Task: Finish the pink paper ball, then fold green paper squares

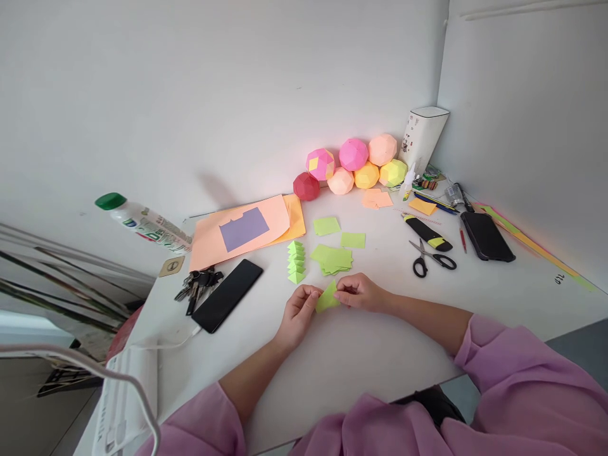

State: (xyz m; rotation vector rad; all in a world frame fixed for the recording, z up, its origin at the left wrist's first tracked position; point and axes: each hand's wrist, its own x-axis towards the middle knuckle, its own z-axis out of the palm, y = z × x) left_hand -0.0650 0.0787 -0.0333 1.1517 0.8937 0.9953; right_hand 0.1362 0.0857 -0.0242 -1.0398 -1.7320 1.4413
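Observation:
A small green sheet of paper (327,297) is held between my two hands, tilted above the white table. My left hand (300,310) pinches its left edge, fingers closed. On the opposite side, my right hand (361,292) grips the upper right edge between thumb and fingers. Just beyond lie several flat green paper pieces (332,258) in a loose pile, with single green rectangles (327,225) behind them. A row of folded green paper units (296,263) stands to the left of the pile, their points overlapping.
Faceted paper balls (354,154) are stacked against the wall. Black scissors (430,258), a utility knife (427,233) and a black case (487,236) lie to the right. A phone (228,296), keys (199,283), orange sheets (204,237) and a green-capped bottle (147,221) are at left.

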